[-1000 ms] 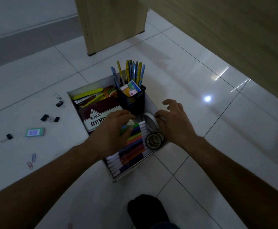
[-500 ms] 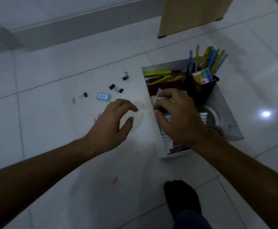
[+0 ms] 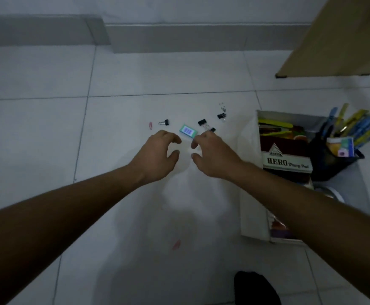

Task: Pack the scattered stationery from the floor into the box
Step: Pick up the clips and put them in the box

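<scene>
Now, quick pass over the floor.
Left hand (image 3: 157, 155): mine, over the white tile, fingers curled loose with a clear gap to the thumb, holding nothing.
Right hand (image 3: 212, 155): mine, just right of the left one, fingers spread and bent, empty; fingertips right by the near edge of the small green box (image 3: 188, 130), contact unclear.
Small green box: lies flat on the floor just beyond both hands, blue barcode-like label facing up.
Binder clips: one black clip (image 3: 164, 122) left of the green box, another (image 3: 202, 122) just right of it, a third (image 3: 221, 115) farther right, toward the box.
Red paper clip (image 3: 150, 125): far left of the cluster, flat on the tile.
Pink clip (image 3: 176, 244): near me, well apart from the rest, blurred.
Box (image 3: 251, 194): at the right, open, on the floor; right forearm crosses over its near part.
Inside box: HERO stamp pad (image 3: 286, 160) in the middle, black mesh pen cup (image 3: 331, 161) with blue and yellow pens at its right, yellow items at the far end.
Remaining stationery: all out on the floor, left of the box.
</scene>
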`<state>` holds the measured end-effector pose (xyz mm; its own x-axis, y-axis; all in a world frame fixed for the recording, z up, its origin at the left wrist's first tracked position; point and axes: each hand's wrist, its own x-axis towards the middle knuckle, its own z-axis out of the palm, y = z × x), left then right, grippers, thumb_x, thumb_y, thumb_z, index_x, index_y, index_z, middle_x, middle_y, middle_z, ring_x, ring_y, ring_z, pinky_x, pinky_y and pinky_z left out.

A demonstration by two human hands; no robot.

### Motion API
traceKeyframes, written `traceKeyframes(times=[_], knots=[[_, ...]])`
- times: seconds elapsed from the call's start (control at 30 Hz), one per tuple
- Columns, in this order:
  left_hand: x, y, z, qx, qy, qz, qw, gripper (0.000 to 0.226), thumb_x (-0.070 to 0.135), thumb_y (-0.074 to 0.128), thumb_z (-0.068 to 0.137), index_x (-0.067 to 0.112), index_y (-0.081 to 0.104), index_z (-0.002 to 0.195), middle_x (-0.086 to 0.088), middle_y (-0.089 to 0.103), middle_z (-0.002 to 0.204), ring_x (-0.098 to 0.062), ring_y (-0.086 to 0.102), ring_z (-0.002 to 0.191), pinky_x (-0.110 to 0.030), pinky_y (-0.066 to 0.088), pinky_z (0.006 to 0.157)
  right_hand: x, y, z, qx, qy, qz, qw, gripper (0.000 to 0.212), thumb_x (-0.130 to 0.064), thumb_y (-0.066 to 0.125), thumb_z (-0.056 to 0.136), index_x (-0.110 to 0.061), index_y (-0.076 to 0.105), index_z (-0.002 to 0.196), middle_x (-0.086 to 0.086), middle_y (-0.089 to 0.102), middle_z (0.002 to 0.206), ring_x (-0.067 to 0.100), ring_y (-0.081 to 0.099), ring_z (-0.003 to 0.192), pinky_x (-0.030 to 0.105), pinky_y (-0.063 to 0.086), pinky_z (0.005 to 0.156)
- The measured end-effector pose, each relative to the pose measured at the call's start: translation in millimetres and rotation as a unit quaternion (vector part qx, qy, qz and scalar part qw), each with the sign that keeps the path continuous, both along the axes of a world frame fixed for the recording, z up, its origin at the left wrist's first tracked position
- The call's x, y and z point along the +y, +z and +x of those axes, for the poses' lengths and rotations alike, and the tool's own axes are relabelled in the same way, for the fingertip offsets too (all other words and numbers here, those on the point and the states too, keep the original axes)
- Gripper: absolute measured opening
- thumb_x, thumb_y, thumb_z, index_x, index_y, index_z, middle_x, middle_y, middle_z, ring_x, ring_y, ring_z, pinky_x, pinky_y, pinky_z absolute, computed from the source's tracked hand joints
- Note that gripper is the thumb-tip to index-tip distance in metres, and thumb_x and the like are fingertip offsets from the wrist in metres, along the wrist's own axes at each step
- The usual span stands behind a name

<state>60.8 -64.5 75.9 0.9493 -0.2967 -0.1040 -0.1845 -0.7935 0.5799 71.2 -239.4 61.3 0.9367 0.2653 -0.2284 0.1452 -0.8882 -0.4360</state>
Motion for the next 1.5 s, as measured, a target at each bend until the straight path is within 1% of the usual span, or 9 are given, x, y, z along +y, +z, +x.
traceKeyframes(times=[0.27,0.47,0.7,0.93,1.07,1.17,1.23,1.33,1.5], knots=[[9,-23,9,0.044,0.076,0.0,0.996,0.035,0.02,0.056,0.093,0.014,0.054,0.127,-0.006,0.053,0.131,-0.019,0.05,0.119,-0.019,0.033,0.092,14,-58,77,0.055,0.017,-0.1,0.993,0.053,-0.023,0.053,0.092,-0.013,0.037,0.141,0.016,0.042,0.136,0.035,0.044,0.124,0.043,0.045,0.097],[15,-26,12,0.058,0.102,-0.001,0.993,0.034,0.019,0.055,0.094,0.014,0.054,0.127,-0.005,0.052,0.133,-0.018,0.05,0.119,-0.023,0.04,0.093,14,-70,72,-0.05,0.09,-0.162,0.981,0.036,-0.015,0.055,0.089,-0.011,0.045,0.124,0.015,0.052,0.122,0.033,0.046,0.114,0.038,0.044,0.077],[-18,-10,20,0.01,0.108,-0.083,0.991,0.029,0.016,0.053,0.094,0.015,0.055,0.123,-0.001,0.057,0.125,-0.014,0.053,0.114,-0.034,0.05,0.092,-14,-11,47,-0.062,-0.001,0.036,0.997,0.023,-0.018,0.059,0.086,-0.007,0.057,0.105,0.015,0.055,0.107,0.031,0.054,0.097,0.038,0.049,0.077],[-88,18,24,0.016,0.061,-0.214,0.975,0.017,0.017,0.055,0.092,0.022,0.055,0.109,0.008,0.061,0.108,-0.003,0.061,0.094,-0.004,0.043,0.061,-99,60,-5,-0.219,-0.143,0.14,0.955,0.011,-0.02,0.065,0.085,-0.012,0.065,0.093,0.004,0.065,0.092,0.014,0.061,0.081,0.021,0.05,0.065],[-130,25,16,0.021,-0.005,-0.209,0.978,0.027,0.021,0.058,0.092,0.019,0.056,0.119,0.005,0.059,0.112,0.003,0.058,0.085,0.002,0.04,0.059,-151,61,-31,-0.262,-0.24,0.085,0.931,0.015,-0.023,0.066,0.087,-0.008,0.066,0.088,0.004,0.067,0.079,0.016,0.062,0.072,0.032,0.052,0.059],[-155,18,14,0.049,-0.022,-0.182,0.982,0.042,0.027,0.06,0.091,0.018,0.049,0.131,0.002,0.056,0.118,0.005,0.056,0.078,0.001,0.041,0.058,-177,46,-40,-0.251,-0.269,-0.04,0.929,0.021,-0.028,0.063,0.09,-0.008,0.061,0.083,0.009,0.062,0.078,0.027,0.058,0.071,0.035,0.045,0.054],[-164,11,15,0.078,-0.026,-0.155,0.985,0.053,0.031,0.06,0.091,0.018,0.04,0.139,-0.001,0.053,0.124,-0.001,0.058,0.079,-0.008,0.046,0.063,-181,38,-43,-0.226,-0.266,-0.163,0.923,0.024,-0.032,0.06,0.092,-0.009,0.061,0.086,0.012,0.063,0.087,0.031,0.059,0.072,0.03,0.039,0.053],[-171,4,17,0.117,-0.037,-0.137,0.983,0.057,0.029,0.058,0.091,0.019,0.034,0.141,-0.007,0.051,0.126,-0.019,0.062,0.094,-0.039,0.056,0.08,-177,37,-37,-0.198,-0.255,-0.223,0.92,0.026,-0.034,0.059,0.094,-0.009,0.062,0.1,0.014,0.064,0.1,0.035,0.064,0.078,0.035,0.046,0.059],[-169,2,21,0.109,-0.077,-0.127,0.983,0.041,0.028,0.057,0.088,0.025,0.046,0.127,-0.009,0.053,0.12,-0.025,0.064,0.09,-0.042,0.058,0.076,-176,38,-12,-0.139,-0.241,-0.226,0.934,0.017,-0.015,0.056,0.095,-0.007,0.067,0.085,0.016,0.067,0.091,0.033,0.066,0.082,0.034,0.045,0.062]])
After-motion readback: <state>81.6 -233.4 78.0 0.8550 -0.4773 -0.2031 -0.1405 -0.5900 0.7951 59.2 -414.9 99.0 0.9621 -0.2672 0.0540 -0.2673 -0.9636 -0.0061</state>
